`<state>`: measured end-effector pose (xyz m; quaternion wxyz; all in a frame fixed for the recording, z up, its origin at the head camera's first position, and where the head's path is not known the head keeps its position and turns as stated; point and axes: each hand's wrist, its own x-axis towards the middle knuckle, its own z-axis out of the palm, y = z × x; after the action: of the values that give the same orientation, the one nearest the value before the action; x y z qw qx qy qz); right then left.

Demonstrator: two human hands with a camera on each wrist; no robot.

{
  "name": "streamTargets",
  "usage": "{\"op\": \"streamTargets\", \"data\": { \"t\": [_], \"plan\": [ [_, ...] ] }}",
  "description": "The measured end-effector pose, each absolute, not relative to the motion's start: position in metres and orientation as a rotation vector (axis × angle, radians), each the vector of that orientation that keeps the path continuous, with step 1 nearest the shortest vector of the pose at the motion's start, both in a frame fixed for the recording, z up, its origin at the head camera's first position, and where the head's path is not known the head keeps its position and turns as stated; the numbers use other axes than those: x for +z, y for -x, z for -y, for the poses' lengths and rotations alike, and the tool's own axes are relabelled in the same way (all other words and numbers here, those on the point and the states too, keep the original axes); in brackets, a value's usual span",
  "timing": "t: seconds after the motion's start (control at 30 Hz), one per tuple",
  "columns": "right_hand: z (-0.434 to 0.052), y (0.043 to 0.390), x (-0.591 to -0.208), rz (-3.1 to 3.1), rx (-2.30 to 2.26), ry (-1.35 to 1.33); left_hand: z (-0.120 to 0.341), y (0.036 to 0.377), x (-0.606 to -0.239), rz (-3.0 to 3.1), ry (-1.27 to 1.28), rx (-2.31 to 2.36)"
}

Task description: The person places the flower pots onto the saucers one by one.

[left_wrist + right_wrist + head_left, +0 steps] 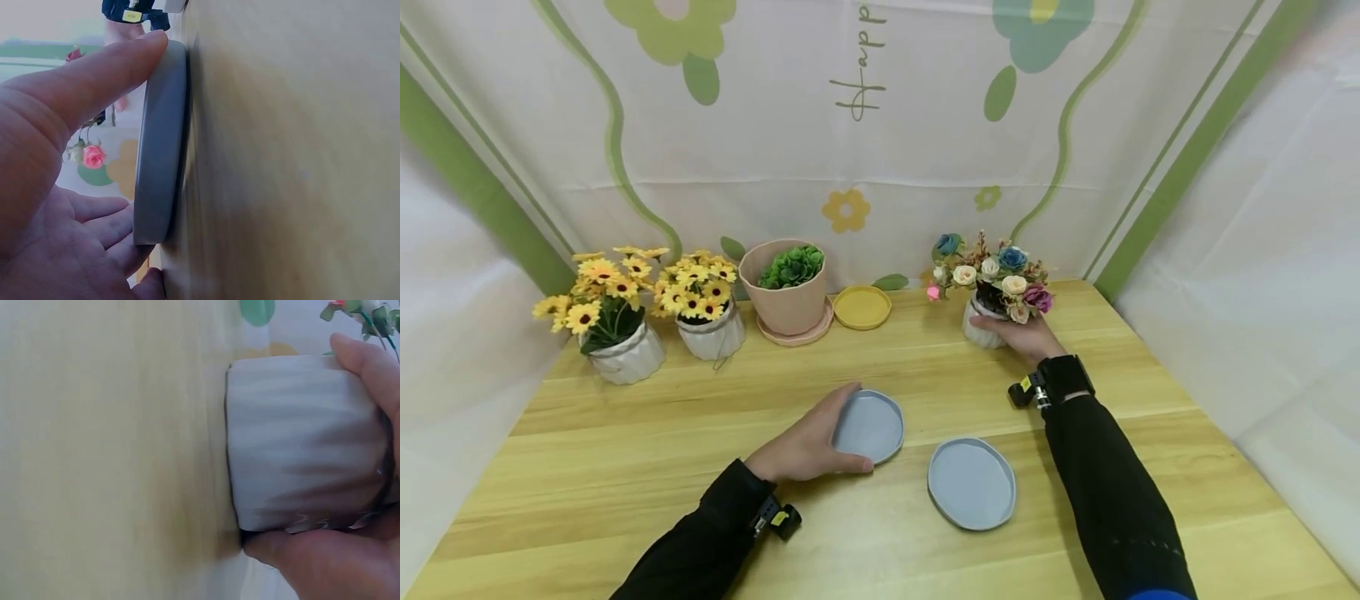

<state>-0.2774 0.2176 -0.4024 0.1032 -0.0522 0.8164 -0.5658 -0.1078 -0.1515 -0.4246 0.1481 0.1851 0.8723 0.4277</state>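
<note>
My left hand [805,443] holds a small grey-blue saucer [872,427] by its rim, thumb on the near side and fingers round the far side. The left wrist view shows this saucer [161,144] edge-on, close along the wooden surface. At the back right, my right hand [1026,337] grips a white ribbed flowerpot [976,325] filled with mixed roses [1000,271] in cream, blue and purple. Thumb and fingers span the pot [306,440] in the right wrist view, its base right at the table. Between my arms lies a second grey-blue saucer [972,483].
Two white pots of yellow daisies [617,292] stand at the back left. Beside them, a pink pot [786,296] with a green succulent sits on a pink saucer [797,337], next to a yellow saucer [862,307]. A printed curtain [925,150] hangs behind the table.
</note>
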Motion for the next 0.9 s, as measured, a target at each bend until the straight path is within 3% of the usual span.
{"op": "streamTargets", "data": {
  "t": [0.2,0.5,0.9],
  "plan": [
    [-0.221,0.272,-0.414,-2.402,-1.685,0.167,0.149,0.109,-0.427,-2.509,-0.526,1.215],
    [-0.216,0.251,-0.397,-2.367,-1.714,0.25,0.148,0.11,-0.427,-2.503,-0.534,1.211],
    [-0.207,0.252,-0.405,-2.331,-1.709,0.305,0.152,0.109,-0.426,-2.505,-0.526,1.194]
  ]
}}
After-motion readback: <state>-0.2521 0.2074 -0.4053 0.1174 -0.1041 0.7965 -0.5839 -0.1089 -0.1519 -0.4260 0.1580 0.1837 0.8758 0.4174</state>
